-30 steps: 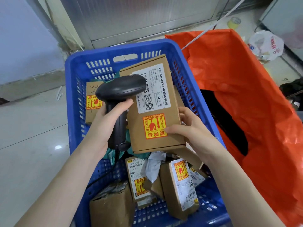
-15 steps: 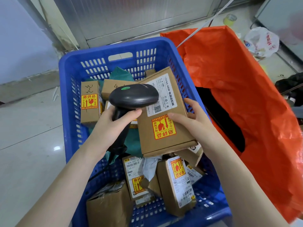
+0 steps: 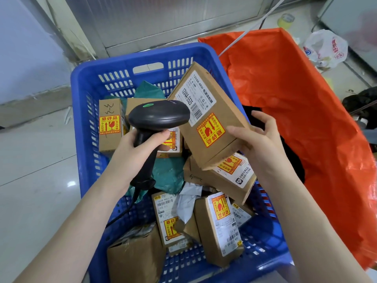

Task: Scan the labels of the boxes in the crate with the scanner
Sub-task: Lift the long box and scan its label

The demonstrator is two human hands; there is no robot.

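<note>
My left hand point(image 3: 140, 148) grips the handle of a black barcode scanner point(image 3: 158, 117), whose head with a green dot sits over the blue crate point(image 3: 81, 82). My right hand point(image 3: 259, 146) holds a long brown cardboard box point(image 3: 206, 119) by its near end, tilted toward the crate's right wall. The box's white barcode label and yellow-red fragile sticker face up, just right of the scanner head. Several more labelled cardboard boxes lie in the crate, among them a box point(image 3: 109, 125) at the left wall and an upright box point(image 3: 222, 227) near the front.
A large orange plastic bag point(image 3: 302, 119) stands open against the crate's right side. A green mailer bag point(image 3: 169, 174) lies among the boxes. A white plastic bag point(image 3: 326, 49) and a tape roll point(image 3: 285, 20) lie on the tiled floor at the back right.
My right hand has swung the long box to the right, away from under the scanner and toward the crate's right wall. The scanner has stayed over the crate's middle in my left hand.
</note>
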